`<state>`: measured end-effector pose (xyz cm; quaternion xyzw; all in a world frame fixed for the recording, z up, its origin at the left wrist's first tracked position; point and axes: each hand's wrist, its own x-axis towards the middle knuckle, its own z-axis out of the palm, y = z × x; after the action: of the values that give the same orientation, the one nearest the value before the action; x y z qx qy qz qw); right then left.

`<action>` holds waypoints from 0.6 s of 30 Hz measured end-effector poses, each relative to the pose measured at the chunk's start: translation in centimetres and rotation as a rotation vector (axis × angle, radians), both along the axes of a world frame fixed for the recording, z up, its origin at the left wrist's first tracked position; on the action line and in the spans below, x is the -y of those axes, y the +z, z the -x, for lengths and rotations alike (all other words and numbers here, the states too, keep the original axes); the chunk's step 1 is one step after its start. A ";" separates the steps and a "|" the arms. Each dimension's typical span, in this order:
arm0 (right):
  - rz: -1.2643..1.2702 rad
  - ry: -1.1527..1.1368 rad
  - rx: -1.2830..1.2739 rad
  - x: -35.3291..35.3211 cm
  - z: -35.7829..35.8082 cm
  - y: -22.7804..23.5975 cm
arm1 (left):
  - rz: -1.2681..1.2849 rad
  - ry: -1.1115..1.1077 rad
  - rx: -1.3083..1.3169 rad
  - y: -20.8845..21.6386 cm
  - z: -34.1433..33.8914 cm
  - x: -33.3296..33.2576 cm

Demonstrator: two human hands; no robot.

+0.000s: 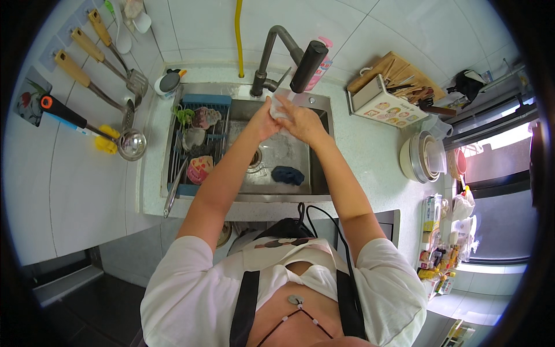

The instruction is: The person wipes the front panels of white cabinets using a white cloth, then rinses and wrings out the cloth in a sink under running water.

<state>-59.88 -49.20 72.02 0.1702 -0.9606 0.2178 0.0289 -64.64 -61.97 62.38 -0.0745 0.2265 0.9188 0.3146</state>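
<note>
Both my arms reach forward over the steel sink. My left hand and my right hand meet just below the dark pull-out faucet. Between them is a whitish, translucent thing; its kind is not clear. My left hand's fingers curl against its left side, while my right hand's fingers press over it from the right. A crumpled dark blue cloth lies on the sink floor near the front, apart from my hands. The drain is partly behind my left forearm.
A blue drying rack with sponges and greens spans the sink's left side. Ladles and spatulas hang on the left wall. A pink pump bottle stands behind the faucet. To the right are a utensil holder and stacked bowls.
</note>
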 end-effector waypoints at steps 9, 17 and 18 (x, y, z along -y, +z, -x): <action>0.520 -0.301 0.065 -4.6 2.2 -6.4 | 0.174 0.000 -0.229 0.6 1.2 1.2; 1.399 -0.246 0.859 -2.3 0.5 -8.0 | 0.278 -0.109 -0.205 0.9 0.6 1.5; 1.302 -0.240 0.802 -2.2 -0.2 -8.2 | 0.367 -0.104 -0.216 0.0 0.5 1.8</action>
<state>-59.64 -47.00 63.86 -0.0784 -0.5878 0.7790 -0.2036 -65.17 -63.74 62.41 -0.0199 0.4259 0.8473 0.3168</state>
